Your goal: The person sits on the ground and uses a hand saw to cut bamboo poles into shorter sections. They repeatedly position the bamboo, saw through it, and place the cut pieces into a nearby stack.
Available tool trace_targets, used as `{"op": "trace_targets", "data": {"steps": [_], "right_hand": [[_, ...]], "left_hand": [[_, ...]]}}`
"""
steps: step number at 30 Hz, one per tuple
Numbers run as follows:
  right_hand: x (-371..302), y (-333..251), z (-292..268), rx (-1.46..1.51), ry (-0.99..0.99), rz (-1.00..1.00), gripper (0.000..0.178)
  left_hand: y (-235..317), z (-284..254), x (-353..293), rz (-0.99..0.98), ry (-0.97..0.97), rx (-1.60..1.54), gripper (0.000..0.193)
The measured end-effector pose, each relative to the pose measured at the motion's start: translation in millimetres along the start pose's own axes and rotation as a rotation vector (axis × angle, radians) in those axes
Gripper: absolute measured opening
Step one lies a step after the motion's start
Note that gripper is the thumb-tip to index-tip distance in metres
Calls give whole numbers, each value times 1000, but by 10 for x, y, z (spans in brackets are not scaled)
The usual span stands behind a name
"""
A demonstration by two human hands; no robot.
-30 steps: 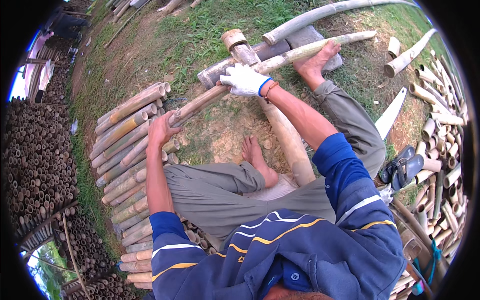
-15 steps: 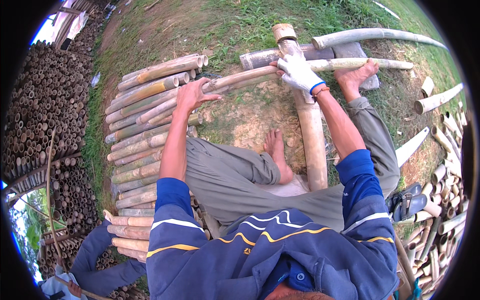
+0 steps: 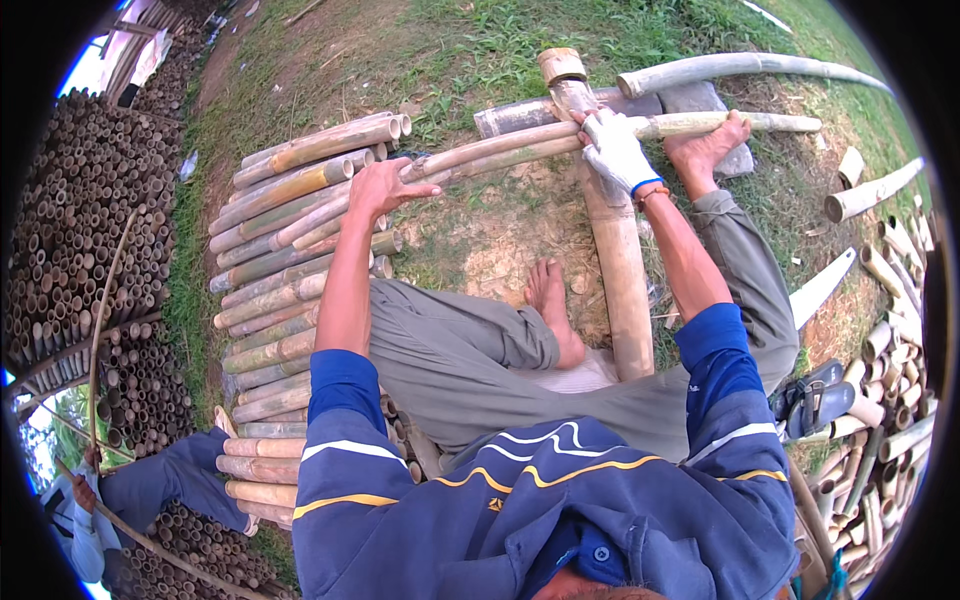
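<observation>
A long bamboo pole (image 3: 500, 150) lies slantwise across a low stand made of a thick bamboo post (image 3: 622, 280) and a grey crosspiece (image 3: 510, 118). My left hand (image 3: 383, 188) grips the pole's left part, thumb stretched out along it and the other fingertips hidden. In a white glove, my right hand (image 3: 614, 150) is closed round the same pole near the head of the post. My bare foot (image 3: 708, 142) presses on the pole farther right. What seems a second length runs close beside the pole between my hands.
Cut bamboo lengths (image 3: 285, 290) lie stacked on my left, beyond them a tall pile (image 3: 90, 200). At right are a saw blade (image 3: 822, 288), sandals (image 3: 815, 400) and bamboo offcuts (image 3: 890, 400). A curved pole (image 3: 740, 66) lies ahead. A person (image 3: 160, 485) with a stick is lower left.
My gloved right hand has slid slightly right along the pole. My left hand stays nearly in place. At lower left the other person's legs and hands have moved.
</observation>
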State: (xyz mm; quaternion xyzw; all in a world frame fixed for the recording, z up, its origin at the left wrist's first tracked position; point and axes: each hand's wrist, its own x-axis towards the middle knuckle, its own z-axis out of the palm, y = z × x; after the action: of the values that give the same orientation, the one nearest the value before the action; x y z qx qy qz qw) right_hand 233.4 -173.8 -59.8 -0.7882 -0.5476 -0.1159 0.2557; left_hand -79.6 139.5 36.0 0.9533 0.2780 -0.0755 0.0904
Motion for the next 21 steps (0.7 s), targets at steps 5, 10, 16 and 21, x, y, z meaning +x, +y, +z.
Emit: {"op": "trace_targets", "data": {"steps": [5,10,16,21], "right_hand": [[-561,-359,149,-59,193,173,70],[-1253,-824,141,-110,60,272,61],[-1500,-843,99,-33,114,338,53],[-1493,-860,149,-72,98,333,59]], "left_hand": [[10,59,-25,-9,-7,20,118],[48,51,-87,-7,33,43,104],[45,109,-106,96,197,-44,76],[-29,30,-104,146,571,-73,64]]}}
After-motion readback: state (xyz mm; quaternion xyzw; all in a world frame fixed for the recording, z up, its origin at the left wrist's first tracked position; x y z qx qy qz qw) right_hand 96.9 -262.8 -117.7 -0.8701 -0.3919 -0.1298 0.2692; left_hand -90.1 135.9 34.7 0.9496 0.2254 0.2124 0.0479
